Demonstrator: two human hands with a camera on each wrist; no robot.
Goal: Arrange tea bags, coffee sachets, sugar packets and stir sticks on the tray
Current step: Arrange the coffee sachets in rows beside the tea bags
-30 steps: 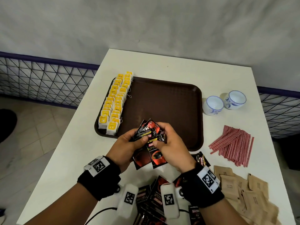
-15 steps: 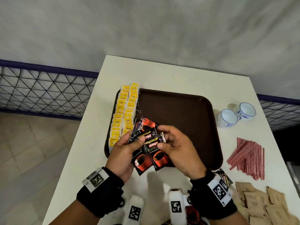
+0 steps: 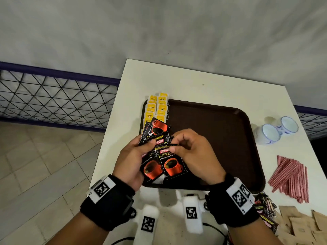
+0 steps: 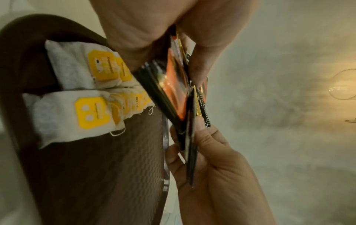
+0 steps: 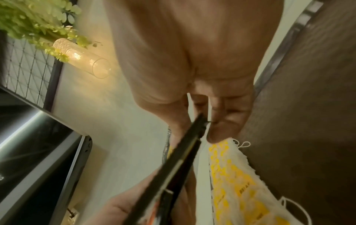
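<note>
A white table is set against a mottled grey wall. A wire-mesh panel with a dark blue rail is seen on the left, above a floor laid with beige tiles.

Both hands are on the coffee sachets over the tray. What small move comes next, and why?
Probably draw one sachet out with the right hand and lay it beside the tea bags: the left hand grips the fanned coffee sachets, and the tray is bare there.
</note>
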